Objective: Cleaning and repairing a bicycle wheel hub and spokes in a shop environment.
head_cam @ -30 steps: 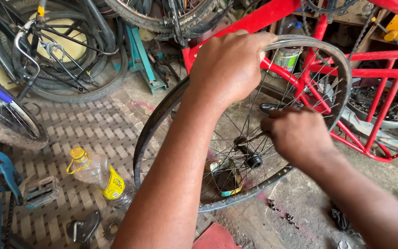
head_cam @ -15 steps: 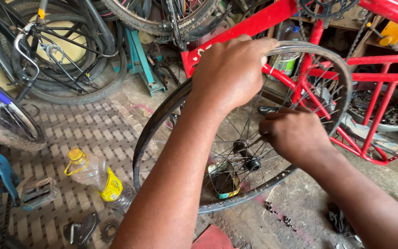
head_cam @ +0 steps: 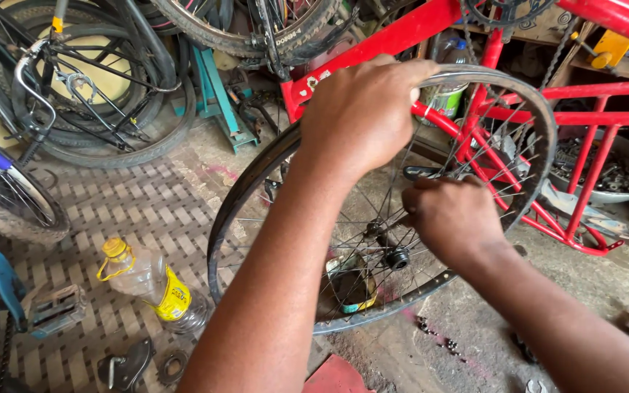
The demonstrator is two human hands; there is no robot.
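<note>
While wheel [head_cam: 402, 211] stands upright on edge before red frame [head_cam: 547, 116], left hand [head_cam: 362, 116] curls over top of rim, fingers wrapped shut on it. Right hand [head_cam: 449, 215] closed in fist among spokes just above hub [head_cam: 394, 256]; what it pinches, cannot tell. Wheel looks light, rim stiff, spokes thin and springy: best held at rim, not spokes. Plastic bottle [head_cam: 147, 287] lies on tiled floor, left of wheel. Small tin [head_cam: 351, 287] sits behind lower spokes.

- A clear plastic bottle [head_cam: 147, 285] with yellow cap, handle and label lies on the patterned floor.
- A green-labelled bottle [head_cam: 447, 94] stands behind the red frame [head_cam: 402, 33].
</note>
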